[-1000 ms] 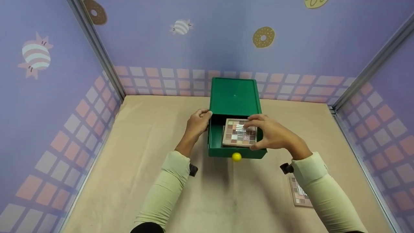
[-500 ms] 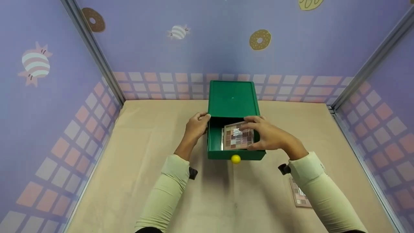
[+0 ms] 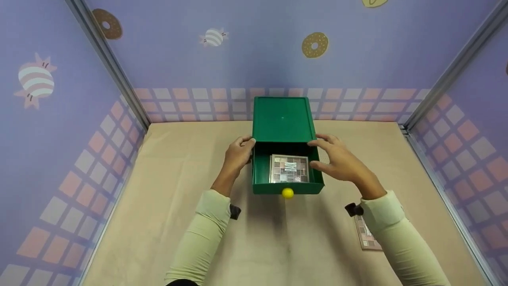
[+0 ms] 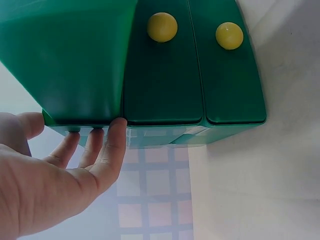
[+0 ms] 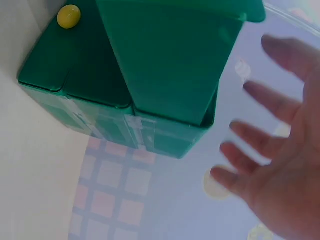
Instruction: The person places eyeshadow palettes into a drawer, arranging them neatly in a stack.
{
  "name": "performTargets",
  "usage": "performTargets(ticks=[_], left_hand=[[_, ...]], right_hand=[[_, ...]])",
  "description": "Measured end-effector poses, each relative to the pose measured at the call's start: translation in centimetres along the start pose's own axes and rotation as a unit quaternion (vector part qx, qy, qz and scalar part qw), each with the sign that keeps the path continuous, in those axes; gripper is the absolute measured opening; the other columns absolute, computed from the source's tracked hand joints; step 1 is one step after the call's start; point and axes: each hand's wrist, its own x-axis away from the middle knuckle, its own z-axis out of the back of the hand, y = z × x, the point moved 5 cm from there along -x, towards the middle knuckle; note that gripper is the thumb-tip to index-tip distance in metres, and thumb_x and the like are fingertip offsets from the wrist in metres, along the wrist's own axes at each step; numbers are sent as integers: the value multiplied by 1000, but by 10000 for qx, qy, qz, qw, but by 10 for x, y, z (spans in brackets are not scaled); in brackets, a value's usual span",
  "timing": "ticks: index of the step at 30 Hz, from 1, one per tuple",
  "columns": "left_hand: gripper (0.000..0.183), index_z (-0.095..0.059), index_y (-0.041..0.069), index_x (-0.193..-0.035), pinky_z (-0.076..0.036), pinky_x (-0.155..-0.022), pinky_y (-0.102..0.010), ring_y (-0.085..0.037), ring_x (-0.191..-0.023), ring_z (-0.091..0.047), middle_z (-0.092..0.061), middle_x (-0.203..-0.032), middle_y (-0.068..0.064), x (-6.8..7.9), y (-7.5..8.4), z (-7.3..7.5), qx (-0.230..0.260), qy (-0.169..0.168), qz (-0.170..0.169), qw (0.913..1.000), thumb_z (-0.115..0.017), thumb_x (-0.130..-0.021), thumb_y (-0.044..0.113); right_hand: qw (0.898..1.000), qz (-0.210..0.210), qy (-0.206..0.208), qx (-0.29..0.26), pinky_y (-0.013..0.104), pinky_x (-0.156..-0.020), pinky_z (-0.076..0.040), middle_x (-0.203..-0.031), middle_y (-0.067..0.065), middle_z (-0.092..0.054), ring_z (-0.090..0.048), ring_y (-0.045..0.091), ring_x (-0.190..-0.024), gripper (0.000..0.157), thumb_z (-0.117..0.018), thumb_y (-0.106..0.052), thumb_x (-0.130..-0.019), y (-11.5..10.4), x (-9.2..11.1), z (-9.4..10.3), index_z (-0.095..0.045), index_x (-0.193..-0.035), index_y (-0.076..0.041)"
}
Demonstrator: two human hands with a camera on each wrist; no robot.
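A green three-drawer cabinet [image 3: 281, 119] stands with its top drawer [image 3: 262, 167] pulled out. Inside that drawer, an eyeshadow palette [image 3: 289, 169] with a clear lid lies flat, close to the front wall. My left hand [image 3: 238, 155] rests against the cabinet's left side, its thumb at the front top corner. From the left wrist view, the fingertips [image 4: 119, 125] touch the side edge beside the drawers. To the right of the drawer is my right hand [image 3: 337, 161], its fingers spread and holding nothing. The right wrist view has these fingers [image 5: 272, 102] apart from the cabinet.
Another eyeshadow palette [image 3: 367, 236] lies on the beige tabletop [image 3: 317, 254] at the lower right, partly covered by the right sleeve [image 3: 397, 230]. Yellow round knobs [image 4: 229, 36] stick out from the drawer fronts. Printed walls [image 3: 262, 59] enclose the back and both sides.
My right hand has let go of the eyeshadow palette and moved right, out of the drawer. The palette, earlier tilted under the fingers, now lies flat. My left hand stays at the cabinet.
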Motion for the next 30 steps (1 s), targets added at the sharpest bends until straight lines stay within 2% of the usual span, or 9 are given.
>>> performTargets(ticks=[5,10,12,18,20,24,27,30], left_hand=[[44,-58,17,-143,-55,-98,-48,-26,-108,-64,-63,-133,-12,0,0,3,78,46,1,10000,-53,-105,39],[45,-57,17,-144,-56,-91,-41,-29,-108,-65,-63,-135,-12,0,2,4,-20,44,-18,10000,-52,-105,40],[46,-56,18,-145,-56,-90,-40,-28,-106,-65,-62,-137,-11,0,2,4,-35,24,-8,10000,-52,-105,40],[47,-55,18,-146,-54,-99,-49,-22,-99,-64,-61,-138,-11,-1,1,2,49,-52,14,10000,-52,-105,40],[46,-56,18,-146,-54,-98,-48,-21,-98,-63,-61,-138,-11,-1,1,1,36,-56,5,10000,-52,-105,40],[45,-57,18,-144,-56,-88,-38,-21,-99,-63,-62,-136,-9,-1,1,0,-24,-52,1,10000,-52,-105,40],[44,-58,19,-143,-55,-81,-31,-21,-98,-63,-64,-132,-9,-1,1,-1,-55,-32,2,10000,-52,-105,40],[43,-59,19,-142,-54,-79,-30,-19,-96,-63,-65,-130,-8,-1,1,-1,-74,-29,-18,10000,-52,-105,40]], right_hand=[[9973,-540,480,-157,72,-114,-27,-161,26,-33,-28,52,-146,58,-69,-23,-96,25,16,5,-50,-148,-4],[9915,-1054,721,-238,74,-113,-26,-156,32,-35,-27,59,-142,59,-68,-25,-97,45,35,8,-49,-146,2],[9892,-1270,701,-193,74,-111,-27,-155,34,-34,-28,60,-140,63,-68,-29,-97,51,43,7,-46,-148,2],[9800,-1902,539,210,77,-104,-30,-155,38,-28,-30,66,-134,79,-69,-40,-95,71,71,-5,-37,-153,3],[9753,-2118,553,311,78,-103,-30,-155,39,-28,-31,67,-133,84,-69,-44,-94,79,81,-11,-35,-154,3],[9649,-2545,526,371,79,-100,-32,-154,41,-27,-32,70,-129,90,-68,-50,-93,96,104,-25,-31,-156,3],[9566,-2869,349,381,79,-97,-32,-152,43,-25,-32,72,-127,94,-67,-53,-93,108,123,-38,-27,-156,4],[9482,-3142,155,436,80,-95,-33,-151,45,-23,-31,74,-125,98,-66,-56,-92,118,140,-51,-25,-156,5]])
